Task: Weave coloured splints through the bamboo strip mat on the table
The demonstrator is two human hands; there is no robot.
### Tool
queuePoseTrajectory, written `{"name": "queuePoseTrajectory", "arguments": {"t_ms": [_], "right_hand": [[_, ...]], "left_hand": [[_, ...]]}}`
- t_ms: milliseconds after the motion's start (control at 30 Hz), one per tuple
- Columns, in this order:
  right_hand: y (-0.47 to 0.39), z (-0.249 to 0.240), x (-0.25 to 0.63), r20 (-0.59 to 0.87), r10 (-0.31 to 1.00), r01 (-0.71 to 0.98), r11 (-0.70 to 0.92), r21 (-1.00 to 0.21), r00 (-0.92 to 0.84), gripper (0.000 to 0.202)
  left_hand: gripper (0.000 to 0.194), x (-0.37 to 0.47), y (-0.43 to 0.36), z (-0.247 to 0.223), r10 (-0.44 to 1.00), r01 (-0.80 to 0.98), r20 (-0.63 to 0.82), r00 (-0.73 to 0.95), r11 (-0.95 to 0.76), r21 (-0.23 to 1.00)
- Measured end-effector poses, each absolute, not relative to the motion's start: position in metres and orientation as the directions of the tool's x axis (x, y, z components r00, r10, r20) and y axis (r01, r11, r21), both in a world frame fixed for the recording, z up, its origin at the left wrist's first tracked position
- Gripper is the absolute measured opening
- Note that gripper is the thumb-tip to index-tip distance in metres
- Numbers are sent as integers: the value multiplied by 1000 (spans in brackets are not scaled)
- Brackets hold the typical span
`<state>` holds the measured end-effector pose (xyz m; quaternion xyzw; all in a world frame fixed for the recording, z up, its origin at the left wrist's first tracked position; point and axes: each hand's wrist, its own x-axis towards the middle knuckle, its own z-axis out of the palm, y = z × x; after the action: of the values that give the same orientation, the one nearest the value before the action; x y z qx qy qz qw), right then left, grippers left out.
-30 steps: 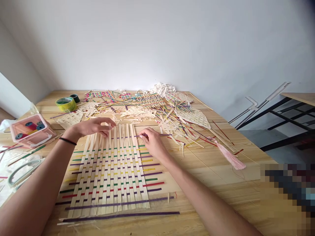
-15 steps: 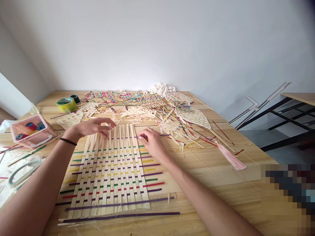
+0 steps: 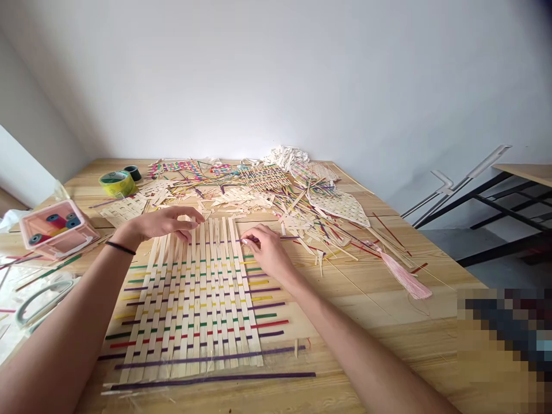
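Observation:
A woven mat point(image 3: 194, 305) of pale flat strips, crossed by purple, green, yellow and red strips, lies in front of me. Over the upright pale ends at its far side is my left hand point(image 3: 175, 223), fingers bent and apart; whether the fingertips grip any strip I cannot tell. My right hand point(image 3: 262, 244) pinches a thin purple strip point(image 3: 288, 237) at the mat's far right edge. That strip runs leftward among the pale ends and sticks out right past the hand. Clear tape and two long purple strips cross the near end.
Loose strips point(image 3: 245, 198) and woven pieces cover the table's far side. Left are a tape roll point(image 3: 117, 184), a pink box point(image 3: 58, 230) with thread spools, and scissors point(image 3: 43, 305). A pale woven fan-shaped piece point(image 3: 340, 207) and a pink tassel point(image 3: 405, 276) lie right.
Almost nothing differs. Both hands keep their places at the mat's far end, and the purple strip stays in my right fingers.

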<state>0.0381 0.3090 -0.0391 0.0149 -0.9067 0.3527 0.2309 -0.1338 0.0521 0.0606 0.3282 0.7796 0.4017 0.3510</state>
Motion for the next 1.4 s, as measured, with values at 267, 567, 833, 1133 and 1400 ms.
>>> {"name": "queuePoseTrajectory", "arguments": {"t_ms": [267, 567, 833, 1133, 1400], "right_hand": [[308, -37, 40, 441, 95, -225, 753, -619, -893, 22], [307, -34, 40, 446, 87, -232, 758, -610, -891, 16], [306, -34, 40, 447, 88, -229, 762, -605, -890, 16], [306, -35, 41, 433, 102, -221, 743, -632, -895, 17], [308, -38, 40, 428, 85, -223, 753, -619, -900, 21]], "left_hand": [[53, -132, 52, 63, 795, 230, -296, -529, 470, 852], [54, -132, 52, 63, 798, 202, -310, -517, 466, 862], [61, -132, 52, 62, 796, 193, -330, -508, 478, 857], [60, -135, 53, 59, 804, 234, -271, -529, 446, 864], [58, -159, 52, 38, 674, 501, 62, -736, 480, 720]]}}
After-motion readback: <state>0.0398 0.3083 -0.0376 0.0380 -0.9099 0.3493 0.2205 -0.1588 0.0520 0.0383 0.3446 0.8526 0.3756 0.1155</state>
